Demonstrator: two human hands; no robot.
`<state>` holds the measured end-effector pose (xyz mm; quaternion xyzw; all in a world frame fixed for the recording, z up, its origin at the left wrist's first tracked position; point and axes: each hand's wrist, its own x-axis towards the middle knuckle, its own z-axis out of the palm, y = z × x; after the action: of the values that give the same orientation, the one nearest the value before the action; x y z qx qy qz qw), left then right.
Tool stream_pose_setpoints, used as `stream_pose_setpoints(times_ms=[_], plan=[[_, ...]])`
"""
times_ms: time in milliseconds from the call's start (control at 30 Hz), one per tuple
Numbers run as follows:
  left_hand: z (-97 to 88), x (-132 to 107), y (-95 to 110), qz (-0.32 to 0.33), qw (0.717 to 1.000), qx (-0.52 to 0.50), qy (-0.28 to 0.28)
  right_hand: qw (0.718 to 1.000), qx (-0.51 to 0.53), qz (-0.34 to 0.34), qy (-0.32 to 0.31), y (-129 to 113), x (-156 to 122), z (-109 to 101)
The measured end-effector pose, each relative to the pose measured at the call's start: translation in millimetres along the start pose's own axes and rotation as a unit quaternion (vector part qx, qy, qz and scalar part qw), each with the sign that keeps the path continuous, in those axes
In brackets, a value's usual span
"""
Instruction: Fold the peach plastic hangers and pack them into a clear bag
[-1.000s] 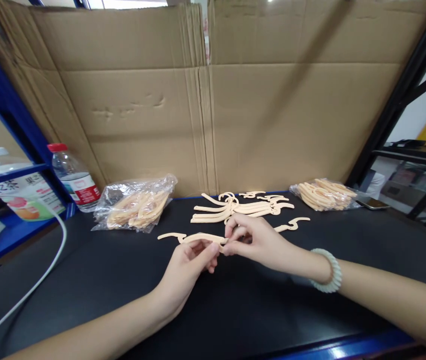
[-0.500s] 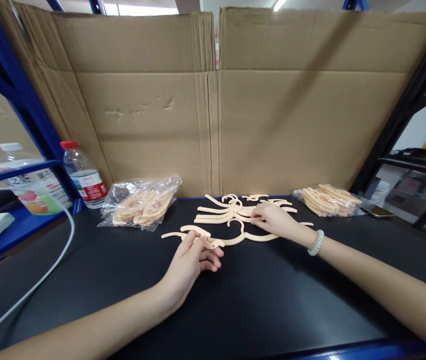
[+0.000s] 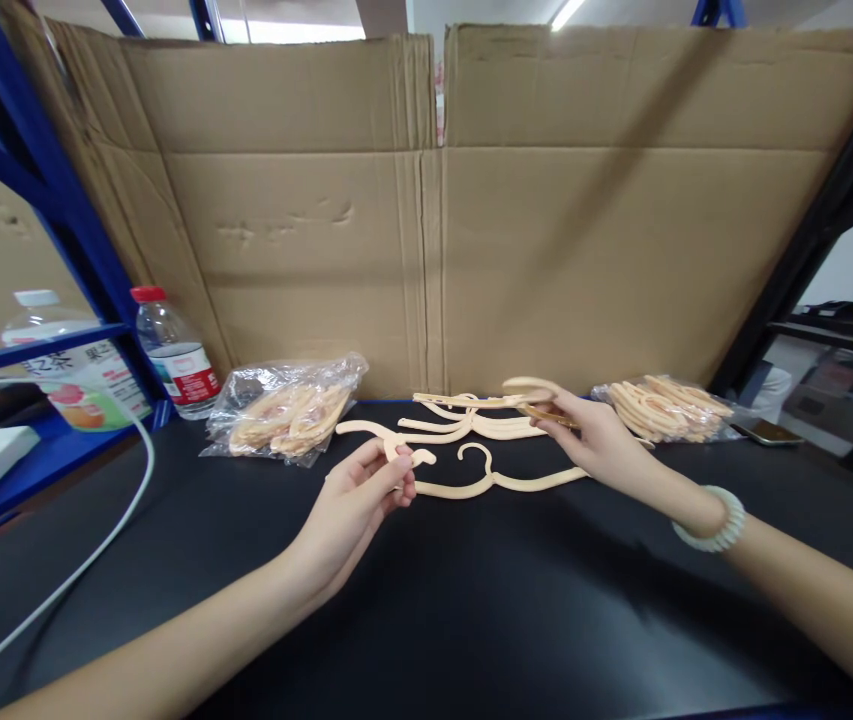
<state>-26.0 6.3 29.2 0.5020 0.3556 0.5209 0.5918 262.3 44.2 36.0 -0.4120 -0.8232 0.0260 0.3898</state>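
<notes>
My left hand (image 3: 366, 490) pinches a small curved beige hanger part (image 3: 390, 440) between thumb and fingers, just above the table. My right hand (image 3: 595, 435) is closed on a second beige hanger part (image 3: 486, 402), raised above the pile and seen nearly edge-on; the fingers cover part of it. Behind and below it lies a stack of beige clothes hangers (image 3: 463, 430). Nearer to me, one beige hanger (image 3: 456, 490) with a curled hook lies flat between my hands. The left hand covers its left end, the right hand its right end.
Clear plastic bags of beige hanger parts lie at the left (image 3: 287, 415) and right (image 3: 670, 405). A phone (image 3: 767, 430) is beside the right bag. A red-capped bottle (image 3: 178, 360) and a white cable (image 3: 122, 510) are at the left. Cardboard (image 3: 306, 270) walls off the back.
My right hand has lifted a hanger part off the stack and moved right. My left hand has shifted slightly left, and the part in it has turned.
</notes>
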Motion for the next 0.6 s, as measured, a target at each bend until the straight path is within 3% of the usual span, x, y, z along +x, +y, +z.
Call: stream_pose_setpoints(times_ms=[233, 600], plan=[[-0.6, 1, 8, 0.016, 1.0, 0.002, -0.006, 1.0, -0.003, -0.003, -0.006, -17, -20, -8], [-5.5, 5, 11, 0.047, 0.999, 0.01, -0.021, 0.998, 0.045, 0.036, -0.011, -16, -29, -7]])
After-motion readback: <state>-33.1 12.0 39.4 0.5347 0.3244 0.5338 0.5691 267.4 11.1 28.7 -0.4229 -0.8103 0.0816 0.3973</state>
